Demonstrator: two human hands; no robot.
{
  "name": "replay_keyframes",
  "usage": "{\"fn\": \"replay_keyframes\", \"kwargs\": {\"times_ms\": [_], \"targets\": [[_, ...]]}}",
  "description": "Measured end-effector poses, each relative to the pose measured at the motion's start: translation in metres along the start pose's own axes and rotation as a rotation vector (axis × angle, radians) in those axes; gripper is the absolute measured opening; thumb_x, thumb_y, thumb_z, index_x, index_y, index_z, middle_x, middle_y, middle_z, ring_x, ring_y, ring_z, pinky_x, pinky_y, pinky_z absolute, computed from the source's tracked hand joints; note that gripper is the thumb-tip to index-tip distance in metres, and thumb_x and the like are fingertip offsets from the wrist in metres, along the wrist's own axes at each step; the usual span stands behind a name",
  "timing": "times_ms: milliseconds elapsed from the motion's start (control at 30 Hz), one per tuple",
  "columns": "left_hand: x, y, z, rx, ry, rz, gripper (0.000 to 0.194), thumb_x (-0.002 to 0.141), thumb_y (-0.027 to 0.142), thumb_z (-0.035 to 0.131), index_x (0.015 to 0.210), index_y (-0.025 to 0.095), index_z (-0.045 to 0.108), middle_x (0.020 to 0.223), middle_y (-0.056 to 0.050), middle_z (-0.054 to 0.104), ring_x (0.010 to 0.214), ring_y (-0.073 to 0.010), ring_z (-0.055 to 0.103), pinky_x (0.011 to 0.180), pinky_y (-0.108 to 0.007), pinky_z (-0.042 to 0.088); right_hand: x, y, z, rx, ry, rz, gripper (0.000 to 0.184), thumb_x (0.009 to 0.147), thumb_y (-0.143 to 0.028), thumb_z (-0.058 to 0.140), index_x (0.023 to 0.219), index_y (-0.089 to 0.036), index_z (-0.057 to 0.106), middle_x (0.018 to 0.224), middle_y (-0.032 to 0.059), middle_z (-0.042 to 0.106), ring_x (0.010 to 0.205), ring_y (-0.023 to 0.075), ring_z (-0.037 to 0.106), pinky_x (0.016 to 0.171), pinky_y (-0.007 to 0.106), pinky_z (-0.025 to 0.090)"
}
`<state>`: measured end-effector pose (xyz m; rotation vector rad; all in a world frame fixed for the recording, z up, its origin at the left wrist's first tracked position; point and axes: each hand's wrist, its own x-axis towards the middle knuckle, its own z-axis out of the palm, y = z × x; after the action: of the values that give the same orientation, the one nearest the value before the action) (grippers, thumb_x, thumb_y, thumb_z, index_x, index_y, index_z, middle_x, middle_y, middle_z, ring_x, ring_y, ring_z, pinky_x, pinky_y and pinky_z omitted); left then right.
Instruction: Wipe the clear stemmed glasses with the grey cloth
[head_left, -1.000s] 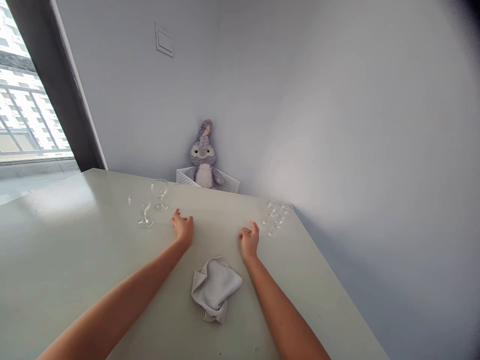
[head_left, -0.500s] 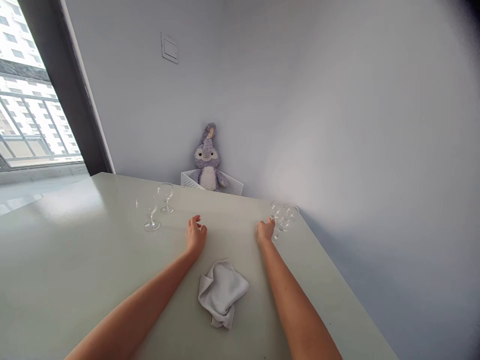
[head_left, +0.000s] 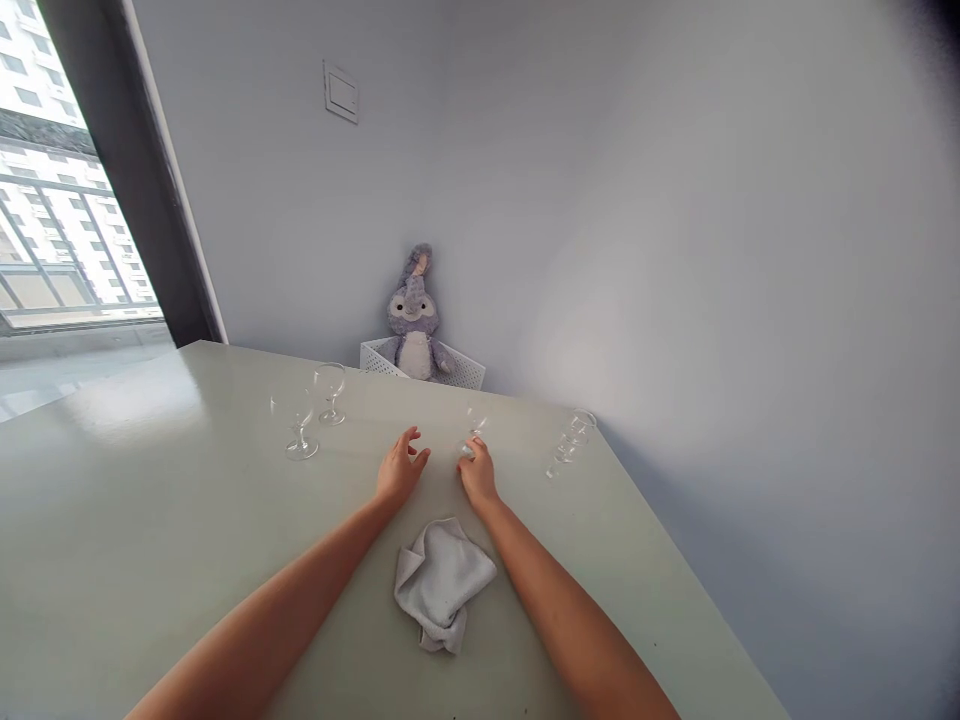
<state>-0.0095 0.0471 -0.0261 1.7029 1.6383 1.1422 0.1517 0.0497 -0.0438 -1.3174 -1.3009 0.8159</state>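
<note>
My right hand (head_left: 477,474) is closed round the stem of a small clear stemmed glass (head_left: 475,421), held just above the pale table (head_left: 150,520). My left hand (head_left: 400,472) hovers open beside it, fingers spread and pointing toward the glass. A crumpled white cloth (head_left: 442,578) lies on the table between my forearms. At the right edge lies another clear glass (head_left: 570,440), on its side. Two more stemmed glasses (head_left: 311,415) stand upright to the left.
A grey plush rabbit (head_left: 413,318) sits in a white perforated basket (head_left: 465,369) beyond the table's far edge, against the wall. A window with a dark frame (head_left: 120,170) is at the left. The table's right edge runs diagonally close to the wall.
My right hand took one glass from the group at the right and carried it left toward the middle. My left hand opened its fingers and shifted slightly right.
</note>
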Motion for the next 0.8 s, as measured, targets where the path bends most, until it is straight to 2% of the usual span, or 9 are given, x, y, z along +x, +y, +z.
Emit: {"fn": "replay_keyframes", "kwargs": {"times_ms": [167,267,333,400,500,600,667,800], "targets": [[0.001,0.000,0.001,0.027,-0.054,0.031,0.051,0.075,0.040,0.054,0.122,0.026,0.042,0.113,-0.002,0.058,0.064,-0.0108,0.054,0.065,-0.024,0.041,-0.023,-0.016,0.027,0.033,-0.103,0.003,0.034,0.060,-0.011,0.052,0.087,-0.026,0.066,0.122,0.0005,0.051,0.076,0.0150,0.058,0.058,0.026,0.047],[0.002,-0.001,0.000,0.005,-0.047,-0.014,0.051,0.072,0.035,0.057,0.120,0.025,0.045,0.096,-0.001,0.063,0.062,-0.0111,0.053,0.062,-0.023,0.040,-0.037,-0.024,0.029,0.088,-0.219,0.085,0.033,0.060,-0.012,0.052,0.087,-0.025,0.066,0.128,0.0008,0.046,0.067,0.0124,0.058,0.047,0.024,0.045],[0.002,-0.002,-0.002,-0.015,-0.027,-0.049,0.043,0.073,0.033,0.055,0.114,0.023,0.050,0.080,0.001,0.063,0.061,-0.0120,0.053,0.061,-0.023,0.039,-0.047,-0.028,0.023,0.099,-0.244,0.138,0.032,0.061,-0.015,0.051,0.088,-0.024,0.066,0.129,0.0025,0.044,0.063,0.0118,0.058,0.042,0.023,0.044],[0.000,-0.002,-0.004,-0.022,-0.009,-0.078,0.033,0.074,0.032,0.052,0.106,0.023,0.055,0.069,0.002,0.060,0.060,-0.0126,0.053,0.058,-0.023,0.038,-0.055,-0.030,0.009,0.094,-0.220,0.160,0.030,0.063,-0.017,0.051,0.087,-0.022,0.066,0.122,0.0043,0.051,0.063,0.0129,0.059,0.042,0.023,0.044],[-0.004,-0.004,-0.010,-0.035,0.012,-0.117,0.027,0.075,0.033,0.049,0.099,0.023,0.058,0.064,0.002,0.057,0.057,-0.0129,0.053,0.054,-0.022,0.037,-0.064,-0.030,-0.023,0.073,-0.136,0.183,0.027,0.064,-0.019,0.051,0.086,-0.020,0.066,0.087,0.0046,0.065,0.059,0.0140,0.058,0.043,0.023,0.044],[-0.007,-0.010,-0.020,-0.053,0.029,-0.156,0.024,0.074,0.033,0.049,0.092,0.023,0.060,0.065,0.002,0.058,0.058,-0.0132,0.054,0.053,-0.022,0.036,-0.068,-0.021,-0.062,0.046,-0.017,0.231,0.025,0.063,-0.020,0.051,0.083,-0.017,0.065,0.060,0.0006,0.062,0.043,0.0111,0.051,0.042,0.024,0.041],[-0.008,-0.015,-0.029,-0.062,0.050,-0.182,0.022,0.072,0.033,0.050,0.088,0.022,0.061,0.067,0.001,0.060,0.060,-0.0137,0.055,0.053,-0.023,0.037,-0.069,-0.011,-0.087,0.041,0.080,0.263,0.023,0.062,-0.022,0.051,0.081,-0.016,0.063,0.058,0.0001,0.061,0.040,0.0105,0.050,0.042,0.024,0.042],[-0.009,-0.031,-0.052,-0.086,0.121,-0.229,0.022,0.069,0.031,0.053,0.087,0.021,0.061,0.072,-0.001,0.063,0.064,-0.0151,0.057,0.056,-0.023,0.038,-0.063,0.010,-0.125,0.046,0.338,0.284,0.019,0.059,-0.022,0.053,0.077,-0.019,0.054,0.066,-0.0017,0.058,0.046,0.0102,0.054,0.049,0.025,0.045]]}}
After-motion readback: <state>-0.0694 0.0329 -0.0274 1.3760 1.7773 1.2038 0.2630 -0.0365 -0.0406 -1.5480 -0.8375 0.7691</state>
